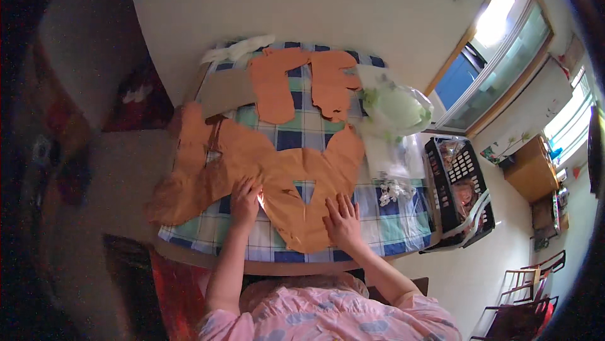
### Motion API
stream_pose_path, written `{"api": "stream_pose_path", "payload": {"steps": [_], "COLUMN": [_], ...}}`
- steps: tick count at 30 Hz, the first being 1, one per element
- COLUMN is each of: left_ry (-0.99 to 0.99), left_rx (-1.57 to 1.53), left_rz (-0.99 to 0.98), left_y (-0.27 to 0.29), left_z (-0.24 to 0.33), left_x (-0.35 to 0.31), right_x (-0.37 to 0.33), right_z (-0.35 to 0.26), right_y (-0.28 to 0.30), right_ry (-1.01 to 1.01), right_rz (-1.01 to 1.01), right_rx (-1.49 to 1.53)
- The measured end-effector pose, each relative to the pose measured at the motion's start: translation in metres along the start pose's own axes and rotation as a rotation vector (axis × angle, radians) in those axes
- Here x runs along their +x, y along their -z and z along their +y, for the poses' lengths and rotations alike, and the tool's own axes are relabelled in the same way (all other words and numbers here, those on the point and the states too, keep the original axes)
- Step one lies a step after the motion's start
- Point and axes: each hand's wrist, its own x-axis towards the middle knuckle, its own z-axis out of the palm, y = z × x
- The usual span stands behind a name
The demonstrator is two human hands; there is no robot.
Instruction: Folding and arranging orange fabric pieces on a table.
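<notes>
One left hand (246,201), one right hand (343,221), two orange cut pieces (273,94), one checked cloth (290,139), one table (277,268), one black crate (435,174), and brown cut pieces (242,152) of undeterminable number.

Resting left hand (246,203) and right hand (344,221) on tan sheeting (297,216), near edge of table (277,268), with orange pieces (273,92) toward far edge.

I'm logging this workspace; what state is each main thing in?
Checked cloth: spread out, partly covered
Large orange sheet: spread out, with cut-out gaps
Two smaller orange pieces: laid out
Left hand: resting on the sheet, grip unclear
Right hand: fingers slightly spread on the sheet
Translucent bag: bulging
Black basket: holding things
</notes>
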Motion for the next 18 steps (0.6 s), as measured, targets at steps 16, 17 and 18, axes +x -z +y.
{"api": "stream_pose_path", "payload": {"steps": [16,17,18], "left_ry": [-0.003,0.004,0.009], "left_rx": [0.111,0.109,0.110], "left_rz": [0.050,0.028,0.010], "left_y": [0.007,0.008,0.009], "left_z": [0.010,0.009,0.006], "left_x": [0.003,0.001,0.002], "right_x": [0.112,0.117,0.131], "right_z": [0.191,0.189,0.182], "right_y": [0.039,0.038,0.040], "right_ry": [-0.348,-0.319,-0.310], "right_rz": [-0.034,0.042,0.051], "right_rx": [-0.274,-0.260,-0.253]}}
